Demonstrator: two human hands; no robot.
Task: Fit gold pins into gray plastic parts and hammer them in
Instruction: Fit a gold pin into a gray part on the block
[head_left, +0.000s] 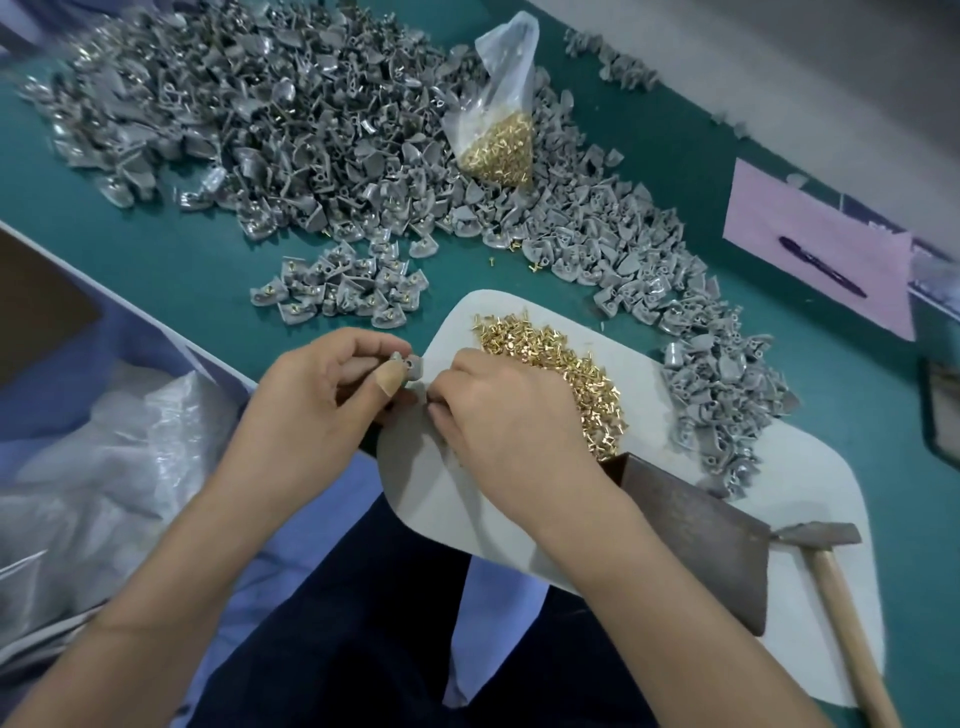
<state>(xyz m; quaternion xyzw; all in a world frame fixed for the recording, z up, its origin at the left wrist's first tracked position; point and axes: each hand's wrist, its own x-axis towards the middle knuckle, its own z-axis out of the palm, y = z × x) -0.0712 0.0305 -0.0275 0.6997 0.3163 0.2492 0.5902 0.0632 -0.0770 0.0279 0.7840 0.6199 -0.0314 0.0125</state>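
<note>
the left hand (317, 395) pinches one gray plastic part (409, 365) between thumb and fingers, just above the near left edge of the white mat (810, 499), its socket hole turned up and right, probably so a pin can drop in. the part's long axis is too small to tell. the right hand (509, 415), fingers curled, sits just right of it at the loose gold pins (566, 374); whether it holds one i cannot tell. the hammer (831, 566) lies near right beside the metal block (696, 530), within reach. unfitted parts (291, 119) fill the far bench (171, 249).
</note>
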